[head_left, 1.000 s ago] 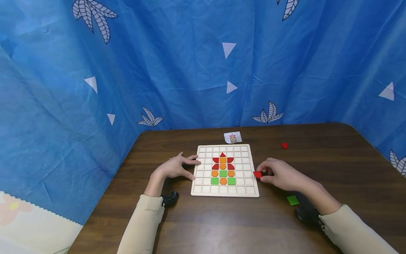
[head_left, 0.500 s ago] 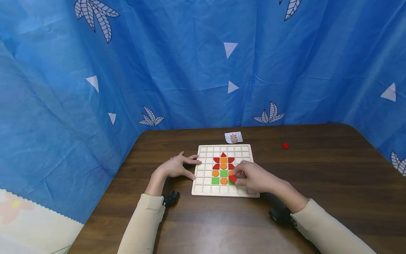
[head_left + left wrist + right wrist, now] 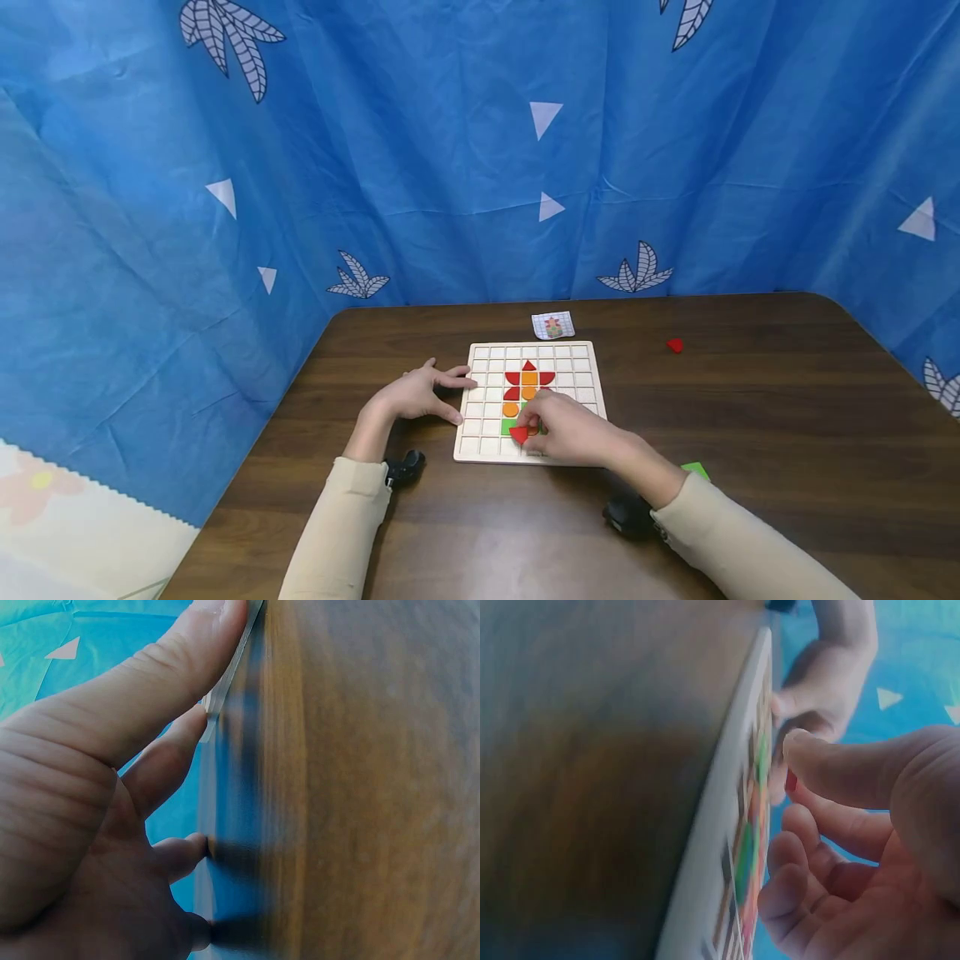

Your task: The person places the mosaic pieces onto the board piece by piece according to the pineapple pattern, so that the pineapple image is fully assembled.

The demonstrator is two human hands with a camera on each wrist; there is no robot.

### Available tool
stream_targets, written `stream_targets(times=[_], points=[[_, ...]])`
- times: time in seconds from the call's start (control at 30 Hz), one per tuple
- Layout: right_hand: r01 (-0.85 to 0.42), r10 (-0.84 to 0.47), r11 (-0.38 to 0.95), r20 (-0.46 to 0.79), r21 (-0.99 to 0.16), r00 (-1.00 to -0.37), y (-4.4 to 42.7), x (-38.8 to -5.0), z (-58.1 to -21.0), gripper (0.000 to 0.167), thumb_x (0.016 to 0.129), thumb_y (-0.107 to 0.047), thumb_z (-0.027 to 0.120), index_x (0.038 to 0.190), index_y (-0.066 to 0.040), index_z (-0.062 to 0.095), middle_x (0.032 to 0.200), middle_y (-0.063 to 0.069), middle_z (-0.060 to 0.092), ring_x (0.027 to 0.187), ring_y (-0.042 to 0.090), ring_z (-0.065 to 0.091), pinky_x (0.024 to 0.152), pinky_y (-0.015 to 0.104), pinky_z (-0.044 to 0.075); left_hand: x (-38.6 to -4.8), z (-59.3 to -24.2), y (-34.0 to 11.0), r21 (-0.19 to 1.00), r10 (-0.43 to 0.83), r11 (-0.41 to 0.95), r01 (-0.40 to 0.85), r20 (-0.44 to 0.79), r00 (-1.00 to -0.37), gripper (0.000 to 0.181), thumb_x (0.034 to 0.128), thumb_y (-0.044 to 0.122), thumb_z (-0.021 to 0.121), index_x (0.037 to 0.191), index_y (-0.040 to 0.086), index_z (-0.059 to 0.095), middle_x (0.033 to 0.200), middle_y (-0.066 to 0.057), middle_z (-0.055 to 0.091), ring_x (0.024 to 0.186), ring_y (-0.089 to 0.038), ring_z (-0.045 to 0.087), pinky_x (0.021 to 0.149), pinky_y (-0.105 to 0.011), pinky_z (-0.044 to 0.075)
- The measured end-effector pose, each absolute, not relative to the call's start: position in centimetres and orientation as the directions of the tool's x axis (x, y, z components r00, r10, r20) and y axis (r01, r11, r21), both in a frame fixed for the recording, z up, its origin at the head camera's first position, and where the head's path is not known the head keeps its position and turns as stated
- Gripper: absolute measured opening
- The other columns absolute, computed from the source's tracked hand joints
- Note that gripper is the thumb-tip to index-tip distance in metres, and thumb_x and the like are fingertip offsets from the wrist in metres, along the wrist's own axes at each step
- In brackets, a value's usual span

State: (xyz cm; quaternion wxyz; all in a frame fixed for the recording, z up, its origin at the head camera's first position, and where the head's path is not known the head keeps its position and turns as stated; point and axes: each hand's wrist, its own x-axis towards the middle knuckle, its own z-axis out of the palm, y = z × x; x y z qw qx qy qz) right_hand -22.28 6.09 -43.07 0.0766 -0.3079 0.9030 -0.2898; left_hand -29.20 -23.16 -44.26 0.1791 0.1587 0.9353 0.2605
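Observation:
In the head view a pale wooden grid board (image 3: 483,447) lies on the table, with red, orange and green flat pieces set in its squares. My right hand (image 3: 570,429) pinches a red piece (image 3: 518,434) with a curved edge between thumb and fingertips, over the board's lower rows. Some pieces are hidden beneath that hand. In the right wrist view only a sliver of the red piece (image 3: 790,780) shows below the thumb. At the board's left edge rests my left hand (image 3: 412,395), thumb and fingers spread and touching the rim.
Behind the board lies a small printed card (image 3: 552,325) with a coloured grid picture. A loose red piece (image 3: 675,345) sits at the back right. A green square (image 3: 696,470) is partly hidden by the right forearm. A blue curtain (image 3: 465,167) hangs behind the table.
My right hand has carried the red piece leftward from the board's right edge to over its lower rows. The left hand has stayed at the left edge.

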Motion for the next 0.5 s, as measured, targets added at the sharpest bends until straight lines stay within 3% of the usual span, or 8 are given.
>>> stream_targets(times=[0.23,0.5], points=[[-0.516,-0.596,0.648,0.048,-0.560,-0.801,4.8,-21.4,-43.5,0.013,0.085,-0.012,0.083,0.094,-0.009,0.075,0.076,-0.004,0.054,0.077,0.013,0.048,0.065,0.026,0.041,-29.3,-44.2,-23.1,0.539,0.398,0.815,0.213,-0.252,-0.882,0.062,0.0773,0.043,0.089,0.135,0.049,0.065,0.161,0.017,0.042,0.162,-0.038,0.001,0.119,-0.077,0.012],[-0.521,-0.581,0.677,0.058,-0.520,-0.812,4.3,-21.2,-43.9,0.015,0.082,-0.013,0.086,0.091,-0.009,0.074,0.075,-0.003,0.050,0.073,0.012,0.045,0.064,0.026,0.039,-29.3,-44.2,-23.1,0.542,0.388,0.816,0.199,-0.258,-0.885,0.062,0.0769,0.043,0.089,0.134,0.049,0.066,0.161,0.017,0.043,0.162,-0.038,0.001,0.119,-0.077,0.015]])
